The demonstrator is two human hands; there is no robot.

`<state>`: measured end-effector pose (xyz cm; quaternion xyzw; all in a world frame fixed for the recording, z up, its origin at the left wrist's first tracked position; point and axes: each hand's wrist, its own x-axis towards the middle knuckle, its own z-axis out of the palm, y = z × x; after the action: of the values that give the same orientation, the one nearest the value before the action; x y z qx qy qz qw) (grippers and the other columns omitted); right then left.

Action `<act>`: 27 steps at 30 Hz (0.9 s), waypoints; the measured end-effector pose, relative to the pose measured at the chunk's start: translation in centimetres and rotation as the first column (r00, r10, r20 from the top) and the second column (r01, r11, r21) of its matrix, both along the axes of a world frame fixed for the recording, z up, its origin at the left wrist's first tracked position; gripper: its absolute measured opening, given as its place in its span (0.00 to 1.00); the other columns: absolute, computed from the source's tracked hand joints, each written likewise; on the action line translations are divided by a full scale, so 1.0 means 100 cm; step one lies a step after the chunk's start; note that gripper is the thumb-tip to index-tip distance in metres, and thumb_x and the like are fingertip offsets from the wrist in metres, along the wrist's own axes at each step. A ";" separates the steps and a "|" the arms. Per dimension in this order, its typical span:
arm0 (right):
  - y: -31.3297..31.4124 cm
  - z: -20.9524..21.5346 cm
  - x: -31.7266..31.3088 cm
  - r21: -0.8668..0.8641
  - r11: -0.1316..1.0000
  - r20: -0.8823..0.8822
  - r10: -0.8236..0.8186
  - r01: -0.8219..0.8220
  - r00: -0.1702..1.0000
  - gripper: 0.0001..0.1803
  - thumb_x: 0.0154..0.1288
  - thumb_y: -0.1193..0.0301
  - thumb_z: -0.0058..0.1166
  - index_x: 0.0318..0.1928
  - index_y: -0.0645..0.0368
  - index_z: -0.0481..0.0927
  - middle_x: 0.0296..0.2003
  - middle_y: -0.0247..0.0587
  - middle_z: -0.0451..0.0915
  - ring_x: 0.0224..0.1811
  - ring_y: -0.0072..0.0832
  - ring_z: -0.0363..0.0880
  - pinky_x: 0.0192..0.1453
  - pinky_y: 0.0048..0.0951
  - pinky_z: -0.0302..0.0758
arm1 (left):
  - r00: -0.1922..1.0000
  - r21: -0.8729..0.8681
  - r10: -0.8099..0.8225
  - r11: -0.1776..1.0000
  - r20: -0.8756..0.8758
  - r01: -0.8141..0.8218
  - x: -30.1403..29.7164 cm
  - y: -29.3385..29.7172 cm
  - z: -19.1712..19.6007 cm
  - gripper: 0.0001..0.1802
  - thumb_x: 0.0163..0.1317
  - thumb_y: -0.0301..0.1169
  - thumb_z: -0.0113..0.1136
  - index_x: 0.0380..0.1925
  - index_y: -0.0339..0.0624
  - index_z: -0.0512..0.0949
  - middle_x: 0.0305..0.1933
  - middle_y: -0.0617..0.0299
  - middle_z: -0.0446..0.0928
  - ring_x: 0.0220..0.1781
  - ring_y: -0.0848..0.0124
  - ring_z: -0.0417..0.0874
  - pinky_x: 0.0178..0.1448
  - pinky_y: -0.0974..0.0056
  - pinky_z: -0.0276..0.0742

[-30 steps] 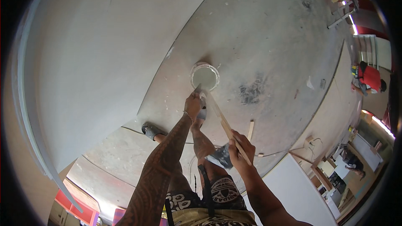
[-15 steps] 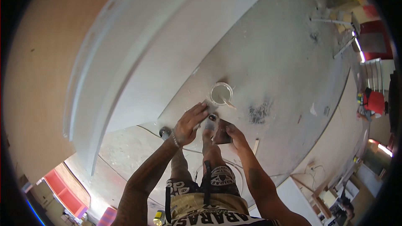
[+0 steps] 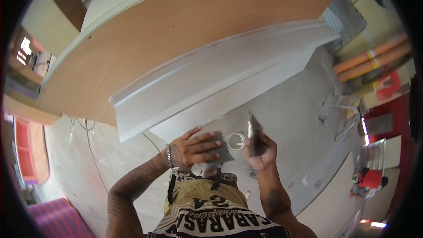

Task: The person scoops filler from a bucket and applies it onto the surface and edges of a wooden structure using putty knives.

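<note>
My left hand (image 3: 196, 149), a bracelet at its wrist, is over a thin grey flat scraper (image 3: 224, 152), fingers laid across its face and thumb hidden. My right hand (image 3: 263, 153) grips another thin scraper (image 3: 253, 132), dark and shiny, its blade tilted upward and seen nearly edge-on. Between the two hands, lower down on the floor, stands a round white-rimmed bucket (image 3: 235, 141) with a pale stick in it. Both scrapers are somewhat blurred.
Ahead, a long white angled panel (image 3: 229, 79) runs along a curved wooden face (image 3: 176, 31). Cables (image 3: 91, 150) lie on the grey floor at left. Orange rolls (image 3: 372, 59) and a metal stand (image 3: 343, 114) are at right, with a person in red (image 3: 370, 178) farther off.
The view has swung up and turned toward the long panel. Both hands are higher; the right one's scraper has turned from lying low to pointing upward.
</note>
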<state>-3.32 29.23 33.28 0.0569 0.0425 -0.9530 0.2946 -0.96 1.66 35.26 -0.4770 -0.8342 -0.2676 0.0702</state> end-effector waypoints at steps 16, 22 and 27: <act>-0.145 0.026 0.020 0.525 0.012 -0.560 0.759 0.851 0.334 0.25 0.54 0.86 0.50 0.54 0.60 0.77 0.53 0.49 0.73 0.56 0.42 0.74 0.58 0.38 0.74 | 0.265 0.358 -0.708 -0.019 0.654 -0.933 0.022 -0.119 -0.006 0.16 0.67 0.32 0.51 0.51 0.33 0.69 0.45 0.52 0.78 0.47 0.61 0.83 0.53 0.58 0.81; -0.186 0.031 0.029 0.348 0.929 0.128 0.089 -0.129 0.988 0.19 0.65 0.69 0.44 0.54 0.64 0.72 0.47 0.47 0.80 0.47 0.36 0.82 0.47 0.33 0.81 | 0.991 0.619 0.121 0.774 0.059 -0.131 -0.005 -0.141 -0.004 0.22 0.61 0.27 0.55 0.57 0.50 0.73 0.62 0.53 0.72 0.67 0.51 0.68 0.69 0.47 0.62; -0.163 0.036 -0.043 0.462 0.871 0.053 -0.217 0.169 0.975 0.19 0.63 0.72 0.46 0.54 0.65 0.72 0.46 0.52 0.79 0.42 0.38 0.82 0.46 0.36 0.82 | 0.968 0.303 0.248 0.920 0.036 -0.247 -0.019 -0.174 -0.018 0.28 0.52 0.19 0.58 0.55 0.51 0.74 0.62 0.61 0.74 0.68 0.53 0.68 0.70 0.45 0.61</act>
<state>-7.66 12.91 36.92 0.1775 0.2428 -0.9369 0.1781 -2.85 -15.70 33.49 -0.3517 -0.8362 -0.3816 0.1776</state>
